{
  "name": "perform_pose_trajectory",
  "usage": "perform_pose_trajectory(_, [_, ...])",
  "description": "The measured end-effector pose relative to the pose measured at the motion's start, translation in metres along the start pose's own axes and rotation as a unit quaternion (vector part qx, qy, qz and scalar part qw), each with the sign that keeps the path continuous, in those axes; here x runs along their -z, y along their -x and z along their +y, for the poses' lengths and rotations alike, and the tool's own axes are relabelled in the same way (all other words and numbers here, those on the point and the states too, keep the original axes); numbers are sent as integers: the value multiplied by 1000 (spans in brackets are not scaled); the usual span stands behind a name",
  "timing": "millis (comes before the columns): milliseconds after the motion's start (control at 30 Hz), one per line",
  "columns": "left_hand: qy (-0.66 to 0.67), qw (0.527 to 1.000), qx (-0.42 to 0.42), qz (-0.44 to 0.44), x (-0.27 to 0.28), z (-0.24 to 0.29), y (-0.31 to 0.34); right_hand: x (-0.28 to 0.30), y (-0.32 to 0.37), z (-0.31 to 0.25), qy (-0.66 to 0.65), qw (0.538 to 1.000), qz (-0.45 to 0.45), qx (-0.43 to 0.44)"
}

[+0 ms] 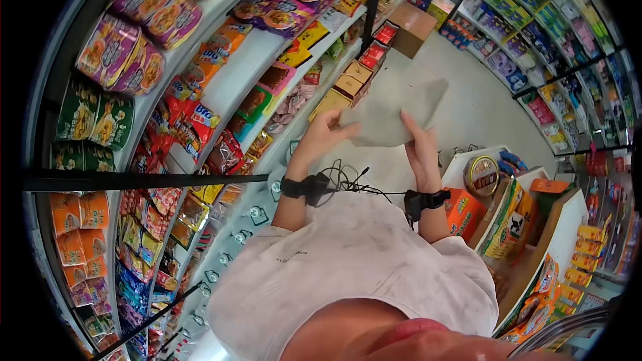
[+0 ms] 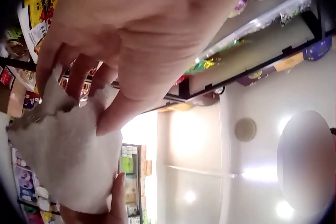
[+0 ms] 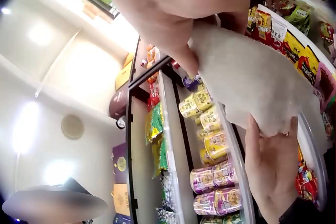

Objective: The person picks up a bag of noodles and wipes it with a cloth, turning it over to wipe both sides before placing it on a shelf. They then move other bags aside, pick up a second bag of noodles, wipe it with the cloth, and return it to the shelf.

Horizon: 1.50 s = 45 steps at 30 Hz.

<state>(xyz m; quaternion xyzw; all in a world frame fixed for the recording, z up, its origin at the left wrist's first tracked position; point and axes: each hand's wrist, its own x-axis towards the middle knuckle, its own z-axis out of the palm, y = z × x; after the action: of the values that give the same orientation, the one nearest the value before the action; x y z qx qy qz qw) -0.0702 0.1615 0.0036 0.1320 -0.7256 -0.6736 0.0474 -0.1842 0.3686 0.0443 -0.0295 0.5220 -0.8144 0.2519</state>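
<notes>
A thin greyish-white cloth [image 1: 398, 113] with a ragged edge is spread between my two hands, in front of my chest. My left hand [image 1: 328, 135] pinches one side of it; in the left wrist view the thumb presses the cloth [image 2: 68, 155] against the curled fingers. At the opposite side my right hand [image 1: 421, 150] grips it, thumb on the near face. The right wrist view shows the cloth [image 3: 247, 77] stretched from the right hand [image 3: 184, 19] down to the fingertips of the left hand [image 3: 273, 166].
Shelves of instant noodle cups [image 1: 124, 60] and snack packets [image 1: 194, 120] rise close on the left. A cardboard box [image 1: 408, 30] stands on the floor ahead. Low bins with a round tin [image 1: 481, 176] are at the right. Black cables [image 1: 348, 177] hang between my wrists.
</notes>
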Motion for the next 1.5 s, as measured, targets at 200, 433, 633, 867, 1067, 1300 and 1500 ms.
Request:
perform_pose_trajectory(200, [7,999,-26,37,71,-7,17,-45,-37,34,-26,995,-46,-83])
perform_pose_trajectory(433, [97,993,-34,54,101,5,5,-100,-44,41,237,948,-204,-60])
perform_pose_trajectory(633, [136,987,10,83,101,16,-10,-124,-81,48,229,938,-248,-75])
perform_pose_trajectory(867, [42,976,-75,202,90,28,-55,-101,-150,48,134,930,-279,-199])
perform_pose_trajectory(1067, [60,933,-55,351,65,22,-92,-95,-208,37,110,944,-299,-88])
perform_pose_trajectory(1300, [208,932,123,271,71,4,-74,-119,-229,39,156,930,-333,-5])
perform_pose_trajectory(1500, [477,824,23,304,80,21,-57,-163,-181,57,165,820,-545,53])
